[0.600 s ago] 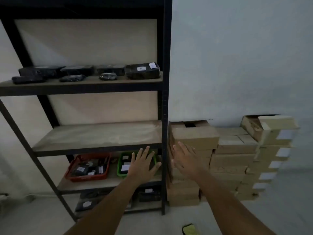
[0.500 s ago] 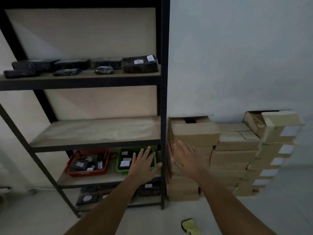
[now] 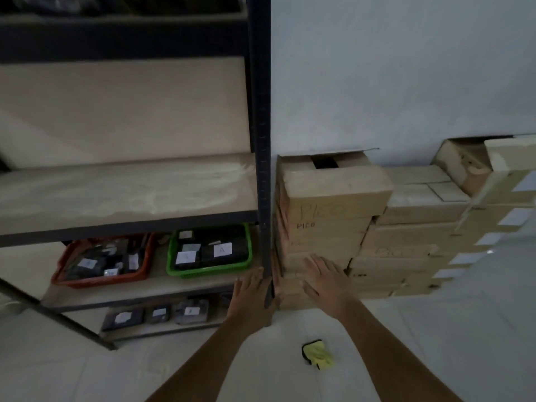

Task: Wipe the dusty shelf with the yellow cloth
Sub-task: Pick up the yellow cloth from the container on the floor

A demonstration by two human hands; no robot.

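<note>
Yellow cloth [image 3: 318, 354] lies crumpled on the pale floor [image 3: 435, 343], low in view between the two forearms and nearer the right one, with bare floor on every side of it and neither hand touching it. Up and to the left, the dusty shelf [image 3: 124, 192] is a wide bare board with pale swirled marks in the dust, bounded at the front by a dark rail and at the right by the black upright post [image 3: 262, 169]; open room stands above it up to the next board. Left hand [image 3: 251, 294] is stretched forward with fingers straight and slightly spread, in front of the base of that post. Right hand [image 3: 326, 281] is also flat with fingers straight and slightly spread, in front of the stacked cardboard boxes [image 3: 333, 221] that stand just right of the post. Below the dusty board, a green basket [image 3: 208, 250] and a red basket [image 3: 101, 262] hold dark packets with white labels.

Compared with half a second ago, the view has tipped down and closer: the top shelf with its dark packages has slid nearly out of sight, the cloth now shows whole, and both hands sit lower against the scene.

The rack's left part and the rightmost boxes are cut off by the frame; whether either hand touches anything cannot be told in the dim, blurred light
</note>
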